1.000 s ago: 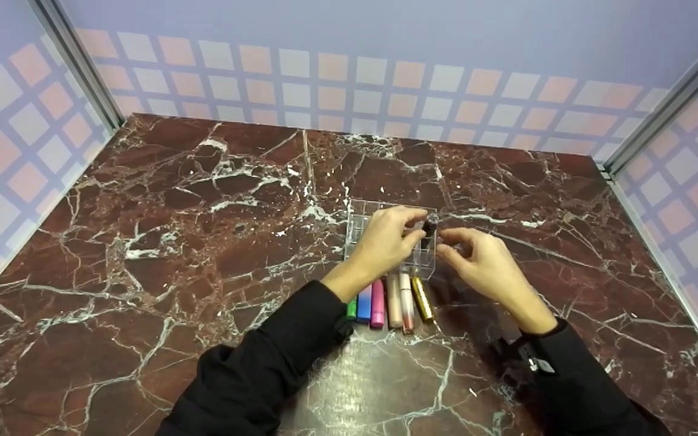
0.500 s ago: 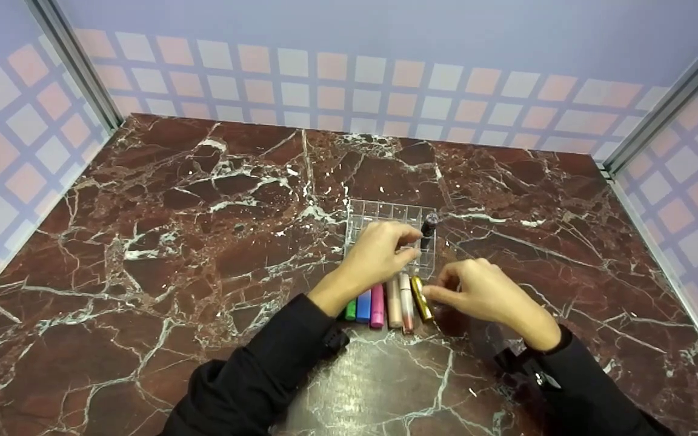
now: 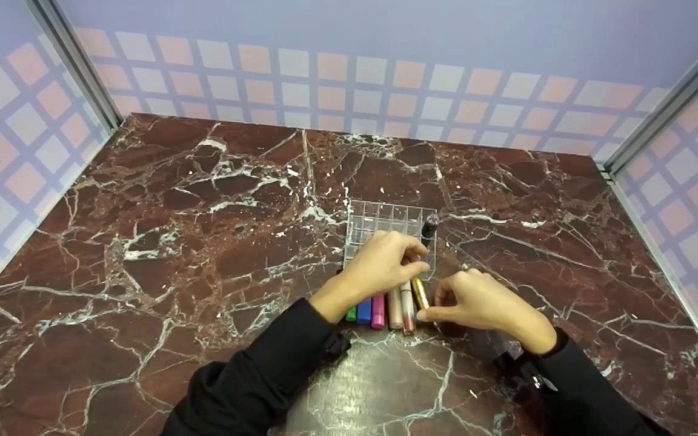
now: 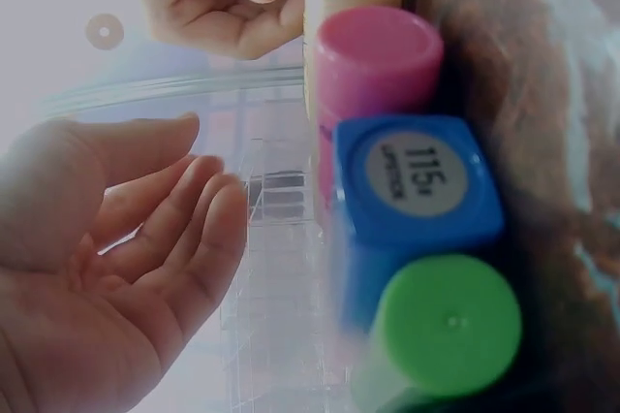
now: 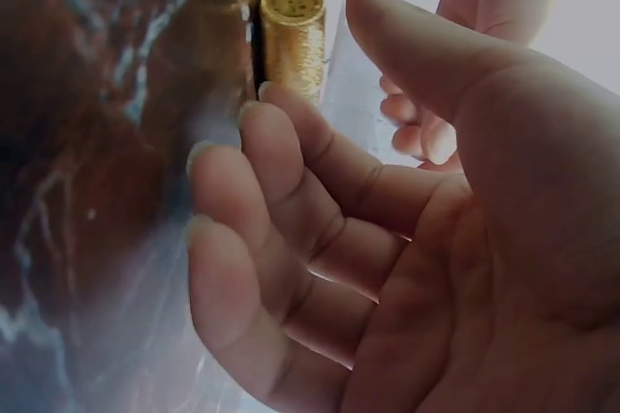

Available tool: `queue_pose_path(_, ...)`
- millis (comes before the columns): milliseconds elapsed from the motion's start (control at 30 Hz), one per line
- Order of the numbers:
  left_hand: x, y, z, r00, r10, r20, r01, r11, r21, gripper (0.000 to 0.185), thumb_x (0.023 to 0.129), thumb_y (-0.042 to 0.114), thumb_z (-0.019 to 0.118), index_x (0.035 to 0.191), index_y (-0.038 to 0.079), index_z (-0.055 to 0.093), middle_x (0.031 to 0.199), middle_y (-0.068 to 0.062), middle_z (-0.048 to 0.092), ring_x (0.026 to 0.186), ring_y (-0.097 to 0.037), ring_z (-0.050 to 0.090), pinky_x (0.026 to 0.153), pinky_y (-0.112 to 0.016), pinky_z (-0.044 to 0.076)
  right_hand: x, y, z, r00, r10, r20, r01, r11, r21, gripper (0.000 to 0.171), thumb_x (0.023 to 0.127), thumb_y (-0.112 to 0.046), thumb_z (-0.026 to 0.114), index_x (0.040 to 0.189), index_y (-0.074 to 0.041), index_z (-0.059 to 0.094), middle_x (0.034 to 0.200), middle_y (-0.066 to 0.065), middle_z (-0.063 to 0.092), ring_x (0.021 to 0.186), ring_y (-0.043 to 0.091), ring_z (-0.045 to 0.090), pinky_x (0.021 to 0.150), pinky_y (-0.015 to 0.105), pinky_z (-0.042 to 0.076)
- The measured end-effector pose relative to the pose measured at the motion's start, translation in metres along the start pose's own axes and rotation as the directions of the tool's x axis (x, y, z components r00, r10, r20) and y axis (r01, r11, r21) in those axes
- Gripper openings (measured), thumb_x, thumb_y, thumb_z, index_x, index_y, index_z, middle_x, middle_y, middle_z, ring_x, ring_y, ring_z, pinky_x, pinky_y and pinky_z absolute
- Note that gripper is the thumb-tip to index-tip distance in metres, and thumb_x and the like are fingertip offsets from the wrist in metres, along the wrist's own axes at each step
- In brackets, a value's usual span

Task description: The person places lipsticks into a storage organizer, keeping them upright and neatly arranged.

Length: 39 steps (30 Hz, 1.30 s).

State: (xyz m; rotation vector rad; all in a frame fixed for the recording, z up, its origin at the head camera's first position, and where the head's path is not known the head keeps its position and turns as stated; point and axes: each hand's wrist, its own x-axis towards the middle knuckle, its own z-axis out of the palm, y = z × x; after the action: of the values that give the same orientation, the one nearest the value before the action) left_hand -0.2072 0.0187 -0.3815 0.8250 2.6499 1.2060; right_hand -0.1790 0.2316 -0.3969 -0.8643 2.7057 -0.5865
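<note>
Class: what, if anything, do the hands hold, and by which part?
Nothing: the left hand is empty, the right hand loose beside the shiny gold cylinder.

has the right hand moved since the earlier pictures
Yes: the right hand has moved down the head view, from beside the clear plastic compartment box to the shiny gold tube.

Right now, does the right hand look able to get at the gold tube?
Probably yes: the right hand is right beside the gold tube, whose near end shows uncovered in the right wrist view. The left hand, near its far end, doesn't seem to block that approach.
</note>
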Motion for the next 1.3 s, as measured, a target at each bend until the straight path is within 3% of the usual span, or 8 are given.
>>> queue_pose_path(267,0.0004,-0.0021,0.0033,0.999,-0.017,0.045,0.017,1.000,-0.002,0.024,0.093,0.018,0.075,0.111,0.002,0.074,0.100,-0.007,0.076,0.075,-0.007,0.066,0.067,-0.015,0.054,0.0017,0.0016,0.0037,0.999,-0.030,0.027,0.031,0.999,-0.018,0.044,0.089,-0.055,0.072,0.066,-0.019,0.065,0.055,-0.015,0.055,0.043,-0.001,0.045,0.043,0.021,0.043)
queue_pose_path(433,0.0009,-0.0034,0.0049,0.997,-0.033,0.067,0.033,0.999,0.002,0.023,0.093,0.018,0.075,0.111,0.004,0.075,0.101,-0.007,0.076,0.077,-0.007,0.067,0.070,-0.015,0.054,0.0019,0.0014,0.0045,0.998,-0.044,0.052,0.045,0.999,-0.022,0.045,0.093,-0.052,0.070,0.062,-0.020,0.063,0.051,-0.017,0.052,0.041,-0.002,0.043,0.041,0.021,0.040)
queue_pose_path(933,0.0021,-0.0057,0.0050,0.997,-0.036,0.067,0.037,0.999,-0.009,0.019,0.094,0.021,0.075,0.107,0.007,0.076,0.100,-0.003,0.076,0.078,-0.006,0.066,0.072,-0.016,0.054,0.0015,0.0006,0.0045,0.998,-0.044,0.052,0.046,0.999,-0.027,0.041,0.094,-0.045,0.070,0.061,-0.022,0.064,0.050,-0.019,0.052,0.040,-0.002,0.043,0.042,0.022,0.041)
queue_pose_path(1300,0.0023,-0.0058,0.0042,0.997,-0.058,0.057,0.059,0.998,-0.012,0.021,0.094,0.022,0.075,0.108,0.007,0.076,0.098,-0.002,0.076,0.078,-0.007,0.066,0.073,-0.018,0.054,0.0006,-0.0021,-0.0010,0.997,-0.044,0.061,0.045,0.999,-0.020,0.036,0.093,-0.030,0.069,0.060,-0.021,0.061,0.049,-0.018,0.050,0.040,-0.001,0.042,0.043,0.022,0.040)
